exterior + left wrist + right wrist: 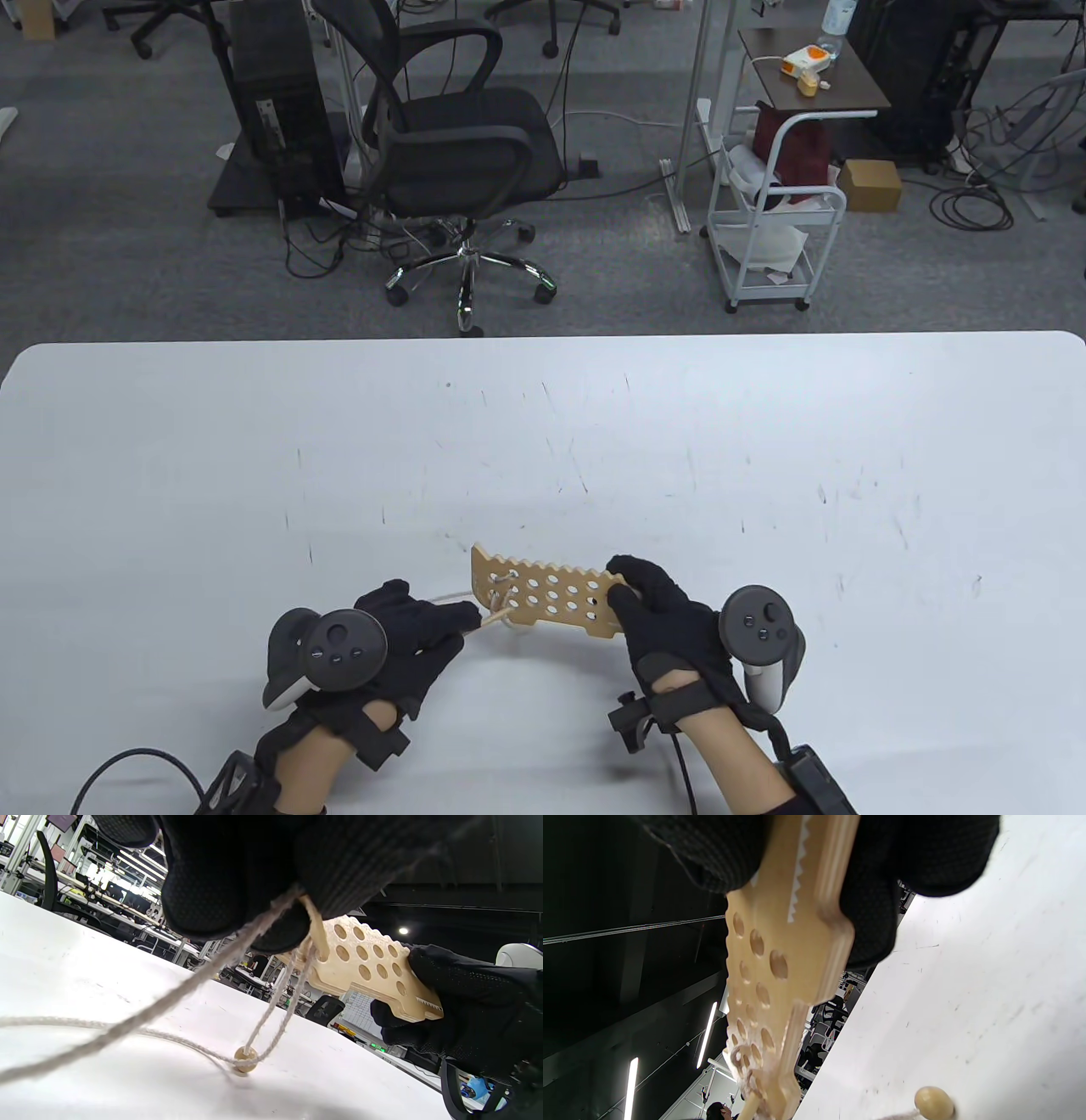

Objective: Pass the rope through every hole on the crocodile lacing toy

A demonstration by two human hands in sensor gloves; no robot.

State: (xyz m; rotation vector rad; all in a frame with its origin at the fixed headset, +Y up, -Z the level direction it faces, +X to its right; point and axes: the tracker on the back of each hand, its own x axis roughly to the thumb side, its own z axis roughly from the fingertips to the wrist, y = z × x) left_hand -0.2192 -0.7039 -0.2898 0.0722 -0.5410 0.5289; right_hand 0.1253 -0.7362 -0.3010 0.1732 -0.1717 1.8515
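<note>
A flat wooden crocodile lacing board (pixel 551 592) with rows of round holes is held above the table near the front edge. My right hand (pixel 653 607) grips its right end (pixel 797 878), thumb on top. My left hand (pixel 424 624) pinches the wooden needle (pixel 495 617) at the rope's tip, at the board's left end. The needle (pixel 318 929) pokes into a hole there. Pale rope (pixel 169 1001) loops through the left holes and hangs down to a wooden bead (pixel 245 1058) lying on the table. The bead (pixel 933 1103) also shows in the right wrist view.
The white table (pixel 543 441) stretches far beyond the toy. Slack rope (pixel 63 1022) trails across it to the left. Behind the table stand an office chair (pixel 458 161) and a white cart (pixel 780 212).
</note>
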